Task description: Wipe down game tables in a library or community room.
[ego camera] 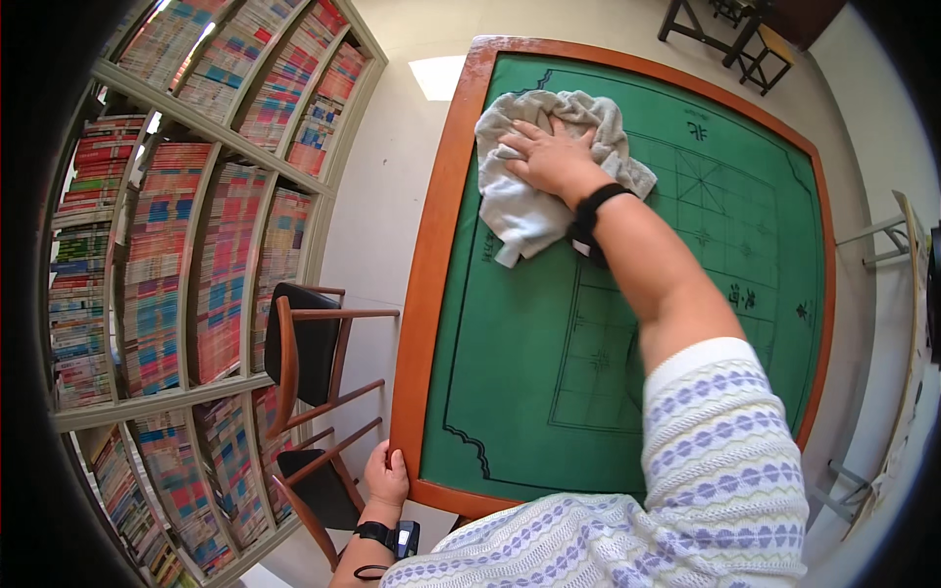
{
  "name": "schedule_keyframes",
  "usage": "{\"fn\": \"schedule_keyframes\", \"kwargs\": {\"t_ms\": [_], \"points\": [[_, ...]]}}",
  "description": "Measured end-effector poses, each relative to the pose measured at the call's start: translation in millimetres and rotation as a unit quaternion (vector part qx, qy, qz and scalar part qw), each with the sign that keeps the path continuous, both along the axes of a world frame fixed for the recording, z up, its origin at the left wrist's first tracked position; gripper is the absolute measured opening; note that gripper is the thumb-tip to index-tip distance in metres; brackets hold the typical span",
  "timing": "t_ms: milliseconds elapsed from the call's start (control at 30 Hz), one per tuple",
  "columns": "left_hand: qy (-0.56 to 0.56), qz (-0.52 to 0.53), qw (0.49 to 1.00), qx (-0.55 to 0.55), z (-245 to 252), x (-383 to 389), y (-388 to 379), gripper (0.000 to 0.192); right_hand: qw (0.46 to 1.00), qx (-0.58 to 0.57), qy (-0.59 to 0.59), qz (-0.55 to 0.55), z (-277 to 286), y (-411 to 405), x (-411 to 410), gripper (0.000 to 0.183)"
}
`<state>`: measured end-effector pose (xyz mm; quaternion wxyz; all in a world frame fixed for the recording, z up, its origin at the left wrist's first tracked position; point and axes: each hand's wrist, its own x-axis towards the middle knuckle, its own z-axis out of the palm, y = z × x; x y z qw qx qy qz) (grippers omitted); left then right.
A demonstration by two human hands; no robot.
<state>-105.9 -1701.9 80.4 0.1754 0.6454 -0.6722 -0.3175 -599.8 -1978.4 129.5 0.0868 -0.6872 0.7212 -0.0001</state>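
Note:
My right hand (553, 156) presses flat on a crumpled grey-and-white cloth (518, 209), fingers spread over its folds. The cloth lies on the green playing surface (507, 367) of a wood-framed game table, near its far left corner. Printed on that surface is a Chinese chess grid (698, 184) with black characters and border lines; my right forearm hides part of it. At the near left corner, my left hand (387, 474) grips the orange-brown wooden frame (423, 353). A dark band and a small device (406, 540) are on the left wrist.
Two chairs with black backs and wooden arms (312, 345) stand close to the table's left side. Beyond them is a tall shelf unit (220, 132) packed with books. A wooden stool (772, 51) stands at the far right, and a board on metal brackets (900, 353) runs along the right wall.

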Motion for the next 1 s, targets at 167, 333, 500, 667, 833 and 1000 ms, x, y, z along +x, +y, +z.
{"fn": "schedule_keyframes", "kwargs": {"t_ms": [167, 333, 500, 667, 833, 1000], "points": [[-0.004, -0.005, 1.000, -0.018, -4, 4, 3, 0.027, 0.992, 0.034, -0.097, -0.068, -5, 13, 22, 0.044], [0.029, -0.020, 0.999, -0.029, 4, -6, 4, 0.026, 0.994, 0.066, -0.079, 0.023, -22, 64, 55, 0.043], [0.011, -0.022, 0.997, -0.073, -17, 10, 5, 0.026, 0.985, 0.116, -0.103, 0.073, 4, 148, 128, 0.044], [0.001, -0.026, 0.997, -0.070, -10, -6, -4, 0.029, 0.978, 0.147, -0.117, 0.095, 4, 228, 185, 0.040], [0.006, 0.002, 0.997, -0.082, -23, 18, -4, 0.033, 0.968, 0.130, -0.110, 0.183, 11, 298, 253, 0.036], [0.051, -0.011, 0.998, -0.046, -17, -4, -2, 0.040, 0.977, 0.075, -0.107, 0.169, 3, 350, 258, 0.033]]}}
